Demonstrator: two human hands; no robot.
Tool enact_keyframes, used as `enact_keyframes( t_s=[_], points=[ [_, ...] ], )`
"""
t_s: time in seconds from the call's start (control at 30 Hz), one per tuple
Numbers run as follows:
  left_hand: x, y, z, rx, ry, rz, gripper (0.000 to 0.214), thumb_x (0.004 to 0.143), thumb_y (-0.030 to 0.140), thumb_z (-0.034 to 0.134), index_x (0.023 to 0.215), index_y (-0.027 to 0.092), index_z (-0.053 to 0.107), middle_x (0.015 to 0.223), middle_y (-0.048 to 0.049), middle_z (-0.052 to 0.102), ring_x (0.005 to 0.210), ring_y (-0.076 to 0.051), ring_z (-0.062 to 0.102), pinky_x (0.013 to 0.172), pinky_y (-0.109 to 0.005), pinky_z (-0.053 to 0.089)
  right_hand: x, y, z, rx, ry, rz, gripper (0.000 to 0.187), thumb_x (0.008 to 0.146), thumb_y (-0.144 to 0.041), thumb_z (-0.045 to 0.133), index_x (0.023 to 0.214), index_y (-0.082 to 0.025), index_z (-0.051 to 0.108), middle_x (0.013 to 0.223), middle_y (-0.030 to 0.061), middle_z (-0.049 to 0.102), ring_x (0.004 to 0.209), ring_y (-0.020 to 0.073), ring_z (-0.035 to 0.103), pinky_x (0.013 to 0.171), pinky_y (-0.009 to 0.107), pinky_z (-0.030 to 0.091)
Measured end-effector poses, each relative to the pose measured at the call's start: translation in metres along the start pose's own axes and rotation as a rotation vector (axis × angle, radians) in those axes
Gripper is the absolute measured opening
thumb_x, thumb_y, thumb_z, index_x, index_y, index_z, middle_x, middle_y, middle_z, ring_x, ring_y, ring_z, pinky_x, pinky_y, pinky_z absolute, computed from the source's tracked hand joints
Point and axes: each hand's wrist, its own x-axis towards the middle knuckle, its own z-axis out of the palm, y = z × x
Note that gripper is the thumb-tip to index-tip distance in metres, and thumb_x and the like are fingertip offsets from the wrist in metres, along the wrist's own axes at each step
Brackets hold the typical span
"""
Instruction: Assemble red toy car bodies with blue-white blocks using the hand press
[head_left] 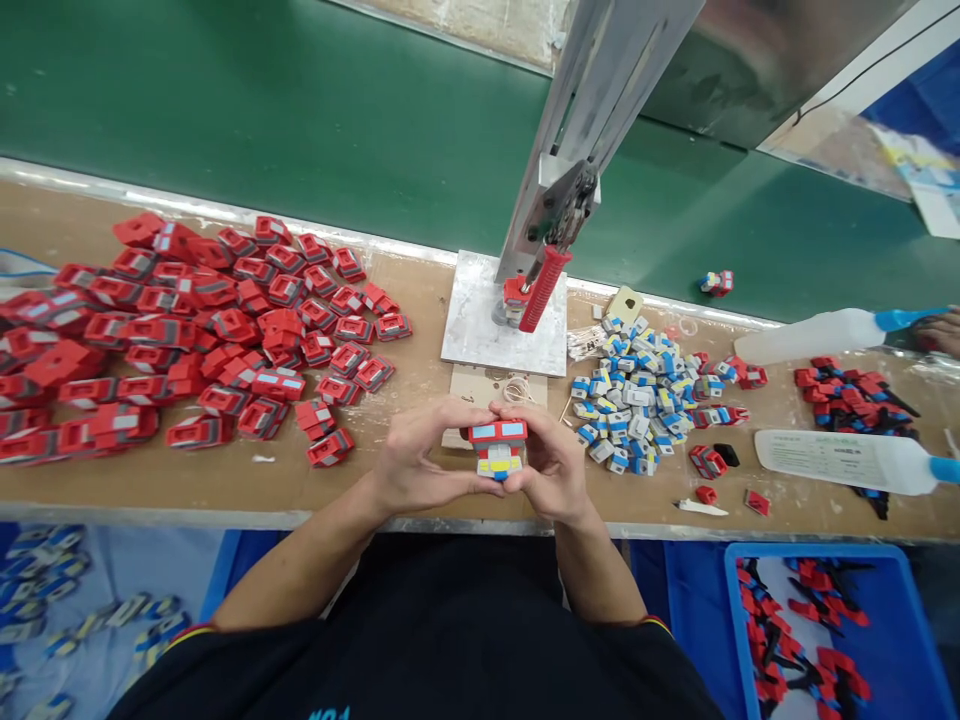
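Observation:
Between my two hands, over the table's front edge, is a small toy vehicle body [498, 450], red on top with pale blue windows and a grey, yellow and blue lower part. My left hand [427, 450] pinches its left side, thumb below and fingers above. My right hand [553, 462] grips the right side in the same way. Just beyond stands a press with a red-handled clamp [546, 288] on a metal base plate [472, 330]; a red part [514, 292] sits under the clamp.
A large pile of red toy shells [202, 320] covers the left. Small white, blue and yellow parts [634, 395] are heaped right of the press. Two plastic bottles [832, 460] lie farther right. Below is a blue bin [817, 552] with red-black parts. Behind runs a green belt [300, 120].

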Motion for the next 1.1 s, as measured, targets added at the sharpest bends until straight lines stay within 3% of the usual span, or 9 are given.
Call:
enact_keyframes(
  t_s=[0.13,0.2,0.3,0.6,0.73,0.87,0.97,1.1],
  points=[
    [-0.003,0.002,-0.001,0.011,0.022,-0.05,0.06,0.076,0.048,0.098,0.126,0.022,0.078,0.105,-0.0107,0.084,0.092,-0.023,0.082,0.081,-0.03,0.067,0.005,0.009,-0.005,-0.012,-0.056,0.003,0.067,0.091,-0.074,0.07,0.14,-0.029,0.069,0.127,0.0136,0.078,0.117,0.0291,0.078,0.098,0.043,0.067],
    [-0.004,0.004,-0.002,0.005,0.046,-0.044,0.069,0.074,0.05,0.098,0.133,0.023,0.076,0.111,-0.0117,0.083,0.099,-0.024,0.082,0.087,-0.032,0.068,0.007,0.01,-0.007,0.0,-0.068,-0.061,0.064,0.091,-0.067,0.075,0.144,-0.031,0.067,0.127,0.012,0.078,0.114,0.0272,0.078,0.096,0.041,0.068],
    [-0.005,0.006,-0.002,-0.021,0.062,-0.024,0.077,0.073,0.052,0.098,0.14,0.025,0.073,0.11,-0.0101,0.082,0.094,-0.021,0.081,0.082,-0.03,0.067,0.009,0.007,-0.009,0.019,-0.068,-0.142,0.06,0.093,-0.055,0.08,0.148,-0.036,0.065,0.125,0.0089,0.08,0.113,0.0255,0.079,0.098,0.04,0.067],
    [0.008,0.026,0.002,0.195,0.027,0.122,0.057,0.085,0.053,0.09,0.129,0.021,0.074,0.094,-0.0059,0.082,0.084,-0.021,0.077,0.078,-0.032,0.063,0.001,-0.006,-0.009,-0.098,-0.018,-0.195,0.054,0.098,-0.039,0.078,0.15,-0.032,0.063,0.122,0.0103,0.083,0.112,0.0265,0.082,0.096,0.039,0.07],
    [-0.001,0.022,-0.008,0.194,-0.021,-0.011,0.05,0.089,0.054,0.086,0.122,0.02,0.072,0.101,-0.0081,0.082,0.089,-0.021,0.079,0.08,-0.032,0.065,-0.002,-0.001,-0.008,-0.128,-0.028,-0.168,0.063,0.097,-0.043,0.079,0.155,-0.033,0.057,0.124,0.011,0.081,0.108,0.0258,0.081,0.083,0.036,0.071],
    [-0.027,-0.01,-0.04,0.447,-0.033,-0.24,0.035,0.094,0.049,0.083,0.108,0.022,0.066,0.11,-0.0076,0.079,0.1,-0.023,0.079,0.087,-0.035,0.065,0.0,0.007,-0.024,-0.156,0.085,-0.167,0.078,0.093,-0.052,0.082,0.162,-0.035,0.049,0.138,0.0137,0.071,0.104,0.024,0.075,0.072,0.035,0.067],
    [-0.04,-0.029,-0.058,0.697,-0.201,-0.407,0.02,0.098,0.037,0.072,0.111,0.023,0.067,0.108,-0.0086,0.078,0.099,-0.029,0.077,0.084,-0.041,0.064,0.004,0.008,-0.045,-0.208,0.164,-0.179,0.061,0.098,-0.049,0.077,0.154,-0.037,0.057,0.14,0.0124,0.068,0.102,0.0228,0.072,0.071,0.036,0.064],
    [-0.04,-0.025,-0.065,0.945,-0.387,-0.419,0.032,0.099,0.023,0.059,0.129,0.025,0.067,0.126,-0.0135,0.079,0.132,-0.039,0.07,0.113,-0.058,0.051,0.013,0.003,-0.068,-0.309,0.124,-0.192,0.042,0.102,-0.04,0.073,0.143,-0.037,0.065,0.133,0.0099,0.071,0.107,0.024,0.071,0.073,0.036,0.063]
  ],
)
